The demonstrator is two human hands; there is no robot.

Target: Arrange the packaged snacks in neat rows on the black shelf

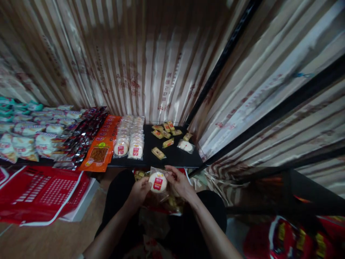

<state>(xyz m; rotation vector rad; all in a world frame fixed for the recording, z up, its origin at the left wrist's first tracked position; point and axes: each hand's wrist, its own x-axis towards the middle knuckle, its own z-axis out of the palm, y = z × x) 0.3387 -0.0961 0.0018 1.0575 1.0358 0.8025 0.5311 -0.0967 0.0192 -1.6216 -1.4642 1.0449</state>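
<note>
Between my two hands is a round white rice cracker in a clear wrapper (pixel 158 182) with a red label, held above my lap. My left hand (pixel 140 189) pinches its left edge. At its upper right, my right hand (pixel 180 181) grips the wrapper between thumb and fingers. Beneath them, an opened bag of yellow-wrapped snacks (pixel 175 204) lies on my lap, partly hidden by my hands. Two rows of the same wrapped crackers (pixel 135 148) stand on the black shelf (pixel 147 138). Several small yellow snack packs (pixel 168 143) lie scattered beside them, with one loose wrapped cracker (pixel 185 146) at the right.
Left along the shelf are an orange snack bag (pixel 99 151), dark shiny packets (pixel 86 129) and white packets (pixel 44 144). A red bag (pixel 48 194) sits below on the floor. A black pole (pixel 215 72) stands before the curtain (pixel 167 72). Red packages (pixel 288 237) lie lower right.
</note>
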